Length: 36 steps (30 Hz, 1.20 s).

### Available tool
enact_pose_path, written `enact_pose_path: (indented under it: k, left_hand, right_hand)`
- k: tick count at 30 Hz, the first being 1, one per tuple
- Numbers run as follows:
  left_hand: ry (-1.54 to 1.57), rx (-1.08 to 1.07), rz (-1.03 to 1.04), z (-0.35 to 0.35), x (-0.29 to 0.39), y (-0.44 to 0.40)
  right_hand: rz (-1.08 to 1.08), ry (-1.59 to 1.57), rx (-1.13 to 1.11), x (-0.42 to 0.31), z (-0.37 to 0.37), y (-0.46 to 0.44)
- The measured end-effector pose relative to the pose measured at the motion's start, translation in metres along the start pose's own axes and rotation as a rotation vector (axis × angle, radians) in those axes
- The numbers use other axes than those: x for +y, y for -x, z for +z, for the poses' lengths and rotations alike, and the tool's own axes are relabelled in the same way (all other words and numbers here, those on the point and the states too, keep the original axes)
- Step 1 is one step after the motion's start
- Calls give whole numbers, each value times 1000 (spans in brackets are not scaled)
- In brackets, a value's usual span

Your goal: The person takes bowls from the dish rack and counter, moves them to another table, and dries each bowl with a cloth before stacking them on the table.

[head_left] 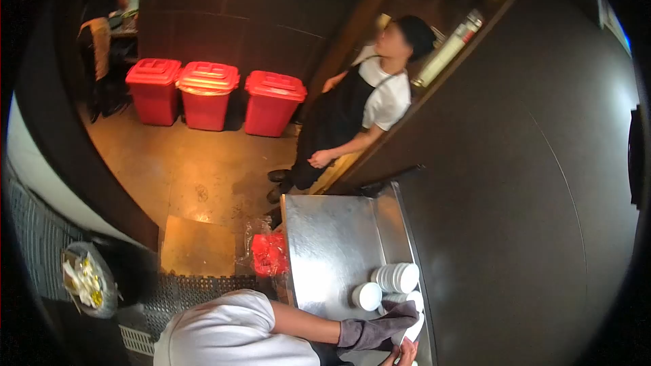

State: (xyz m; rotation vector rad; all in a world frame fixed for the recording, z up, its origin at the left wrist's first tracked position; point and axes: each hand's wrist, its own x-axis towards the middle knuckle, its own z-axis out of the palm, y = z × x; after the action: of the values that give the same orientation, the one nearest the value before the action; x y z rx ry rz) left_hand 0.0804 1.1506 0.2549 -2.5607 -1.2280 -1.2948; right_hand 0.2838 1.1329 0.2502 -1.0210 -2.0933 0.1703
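Note:
A grey cloth (380,329) wraps my left hand, whose fingers are hidden beneath it; the arm in a white sleeve reaches in from the lower left. The cloth presses against a white bowl (412,329), seen only in part. At the bottom edge, fingers of my right hand (408,351) are closed on the lower side of this bowl. Just beyond the cloth, a stack of white bowls (395,276) lies on its side on the metal counter (332,230). Close by sits a single white bowl (367,296).
A person (352,108) in a dark apron stands past the counter; another person (103,20) is far left. Red lidded bins (274,103) line the wall. A red plastic bag (269,254) hangs beside the counter. A lined waste bin (88,281) stands left. A dark wall (515,163) borders the right.

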Motion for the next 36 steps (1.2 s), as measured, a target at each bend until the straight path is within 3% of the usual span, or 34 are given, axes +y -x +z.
enact_pose_path:
  k: [1, 3, 5, 6, 9, 12, 15, 17, 19, 22, 24, 27, 28, 31, 33, 34, 35, 36]
  left_hand:
    - [105, 29, -44, -7, -2, 8]
    - [265, 89, -148, -25, -6, 23]
    - [374, 152, -269, -37, -7, 38]
    - [422, 183, -328, -41, -7, 45]
    - [719, 318, -410, -24, -15, 56]
    - [1203, 412, -468, -64, -17, 50]
    - [-354, 394, -312, -123, -30, 64]
    - [-564, 245, -389, -195, -16, 63]
    - [-661, 431, -497, -207, -34, 82]
    - [-394, 673, -725, -248, -38, 94]
    - [-24, 954, -790, -241, -53, 108]
    - [565, 1286, -759, -213, -76, 130]
    - [737, 1344, -730, -206, -78, 136]
    - [1091, 1316, -687, -183, -77, 149]
    - [1174, 1148, -680, -158, -75, 147]
    - [1196, 1048, -670, -144, -76, 145]
    - [1350, 1010, -573, -137, -70, 137]
    - [1507, 963, -484, -129, -64, 129]
  right_hand:
    - [14, -42, -31, -10, 0, -7]
    - [-367, 136, -45, -31, -2, -41]
    - [-230, -30, 39, -67, 3, -61]
    - [-33, -232, 28, -53, 14, -57]
    - [281, -484, -192, 51, 46, -26]
    - [574, -655, -394, 11, 80, -16]
    - [908, -661, -730, 11, 117, 11]
    - [1066, -624, -906, 22, 135, 29]
    - [1158, -581, -1008, 34, 144, 43]
    - [1191, -546, -1048, 42, 142, 44]
    - [1090, -551, -1028, 23, 132, 27]
    - [841, -571, -663, -28, 114, -2]
    - [829, -705, -697, -42, 102, -20]
    - [646, -698, -665, -81, 62, -75]
    - [596, -1051, -454, -64, 51, -81]
    - [197, -969, -467, -16, 63, -80]
    - [-6, -1022, -475, -95, 56, -127]
    - [-412, -557, -433, -145, 47, -156]
